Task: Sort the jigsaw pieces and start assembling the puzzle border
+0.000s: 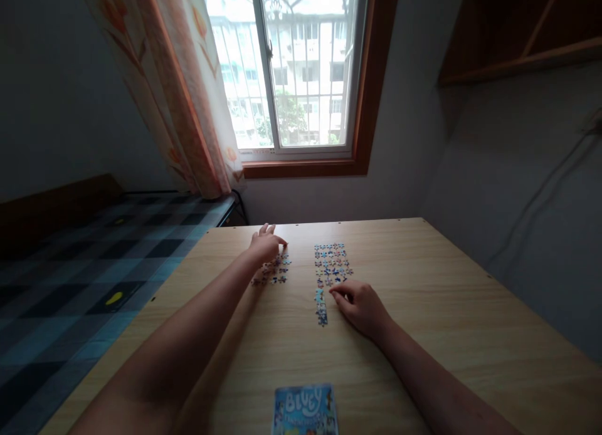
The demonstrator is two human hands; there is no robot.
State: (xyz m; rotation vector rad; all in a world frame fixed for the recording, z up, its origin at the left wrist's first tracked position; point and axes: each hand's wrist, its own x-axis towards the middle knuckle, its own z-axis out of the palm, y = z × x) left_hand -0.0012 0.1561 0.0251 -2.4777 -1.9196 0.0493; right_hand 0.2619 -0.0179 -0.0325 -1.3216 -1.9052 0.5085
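My left hand (266, 244) reaches over the far side of a group of loose jigsaw pieces (281, 271), its fingers apart and the index finger pointing down at the table. Part of that group is hidden behind the hand and forearm. To the right, rows of more loose puzzle pieces (332, 262) lie spaced out. Below them runs a narrow joined strip of puzzle pieces (322, 309). My right hand (361, 304) rests just right of this strip, thumb and index finger pinched together; whatever is between the fingertips is too small to make out.
Near the front edge of view lies a blue box or card (305, 410) printed "BLUEY". The wooden table (423, 278) stands below a window (305, 78). A bed with a checked cover (155, 234) is on the left, and a wall shelf (527, 59) hangs at upper right.
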